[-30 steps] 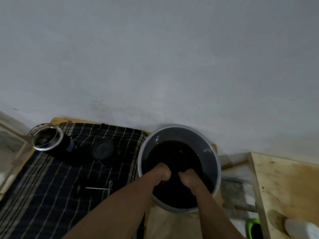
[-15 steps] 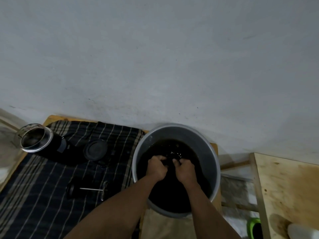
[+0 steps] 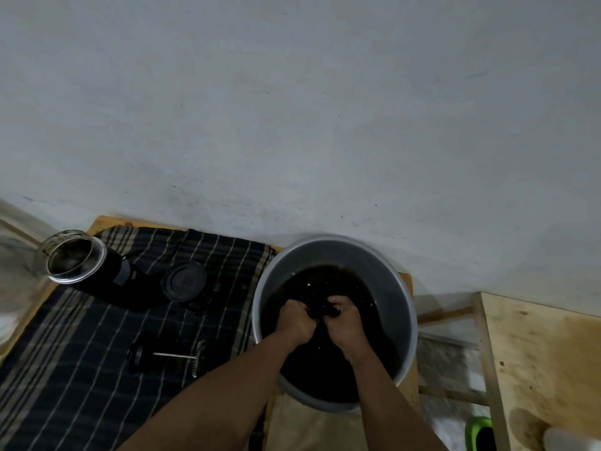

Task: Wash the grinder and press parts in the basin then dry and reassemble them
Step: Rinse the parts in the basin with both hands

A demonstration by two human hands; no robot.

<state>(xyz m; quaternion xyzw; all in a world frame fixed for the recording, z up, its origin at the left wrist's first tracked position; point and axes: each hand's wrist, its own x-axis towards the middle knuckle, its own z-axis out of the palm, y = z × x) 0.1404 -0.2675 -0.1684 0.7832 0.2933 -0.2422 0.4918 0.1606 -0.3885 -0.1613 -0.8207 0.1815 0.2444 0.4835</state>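
Observation:
A grey basin [image 3: 403, 307] holds dark water. Over it, my left hand [image 3: 296, 322] and my right hand [image 3: 345, 320] both grip a small dark part [image 3: 320, 309] between them; what it is I cannot make out. On the striped dark cloth [image 3: 81, 369] to the left lie a glass press beaker [image 3: 76, 257] on its side, a round black lid [image 3: 184, 282] and the plunger [image 3: 172, 355] with its metal rod and mesh disc.
The cloth covers a wooden bench [image 3: 107, 221] against a grey wall. A plywood table [image 3: 546, 359] stands at the right with a white object [image 3: 572, 439] at its near corner. A green item [image 3: 478, 436] sits low between them.
My hands rose out of the dark water and now hold a dark part together above the surface. The view shifted slightly right.

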